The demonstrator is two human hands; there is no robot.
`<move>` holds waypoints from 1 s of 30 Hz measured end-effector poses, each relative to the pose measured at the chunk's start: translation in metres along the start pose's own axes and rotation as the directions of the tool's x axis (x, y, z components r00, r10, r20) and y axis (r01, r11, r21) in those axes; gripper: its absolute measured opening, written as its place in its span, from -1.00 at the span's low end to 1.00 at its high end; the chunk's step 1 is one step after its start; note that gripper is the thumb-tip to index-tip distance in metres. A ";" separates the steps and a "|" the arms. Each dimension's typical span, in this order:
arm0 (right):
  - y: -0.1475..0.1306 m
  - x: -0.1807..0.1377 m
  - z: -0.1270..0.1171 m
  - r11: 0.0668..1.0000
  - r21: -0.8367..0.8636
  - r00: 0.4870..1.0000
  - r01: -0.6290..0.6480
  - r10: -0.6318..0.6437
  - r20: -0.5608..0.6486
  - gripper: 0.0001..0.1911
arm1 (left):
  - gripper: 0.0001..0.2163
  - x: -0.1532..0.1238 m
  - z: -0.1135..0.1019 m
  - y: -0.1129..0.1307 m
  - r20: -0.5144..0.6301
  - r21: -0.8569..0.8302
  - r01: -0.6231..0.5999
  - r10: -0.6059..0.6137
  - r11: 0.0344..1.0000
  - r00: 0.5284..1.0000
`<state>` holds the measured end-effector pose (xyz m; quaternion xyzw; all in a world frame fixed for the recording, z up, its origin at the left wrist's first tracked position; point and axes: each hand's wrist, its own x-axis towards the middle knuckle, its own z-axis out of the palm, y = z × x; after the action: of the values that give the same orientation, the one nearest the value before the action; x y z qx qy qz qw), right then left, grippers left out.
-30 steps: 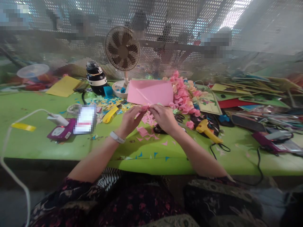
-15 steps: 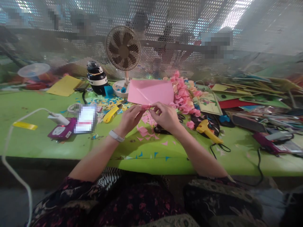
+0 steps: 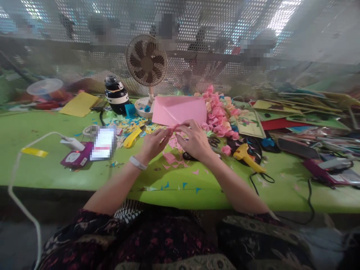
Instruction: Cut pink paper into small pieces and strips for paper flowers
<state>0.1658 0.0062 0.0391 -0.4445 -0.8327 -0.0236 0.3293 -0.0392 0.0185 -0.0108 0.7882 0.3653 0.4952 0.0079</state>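
Note:
Between my two hands is a small piece of pink paper (image 3: 173, 127), partly covered by the fingers. My left hand (image 3: 154, 142) pinches it from the left, and my right hand (image 3: 194, 139) has its fingertips on it from the right. Just behind lies a sheet of pink paper (image 3: 180, 108). Pink paper scraps (image 3: 170, 157) are scattered below the hands. A heap of folded pink paper pieces (image 3: 218, 110) sits beyond my right hand. Black-handled scissors (image 3: 214, 141) lie beside that hand, partly hidden.
A yellow cutter (image 3: 132, 137) and a lit phone (image 3: 102, 143) lie to the left. Behind them stand a dark bottle (image 3: 116, 95) and a fan (image 3: 146, 62). On the right are a yellow glue gun (image 3: 249, 157) with its cord, a purple power strip (image 3: 323, 172) and stacked coloured sheets (image 3: 295, 108).
My right hand's fingers have shifted slightly left and stretched further over the small pink paper. The left hand stays on it. The whole view has tilted a little.

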 end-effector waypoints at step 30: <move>0.017 -0.008 0.026 0.987 0.134 0.995 0.084 -0.076 -0.067 -0.78 | -0.88 0.003 -0.009 0.010 0.042 -0.005 -0.108 0.108 0.994 0.993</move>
<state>0.1682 0.0195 0.0100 -0.3861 -0.8389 0.0065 0.3835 -0.0396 0.0099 -0.0002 0.8172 0.3211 0.4785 -0.0101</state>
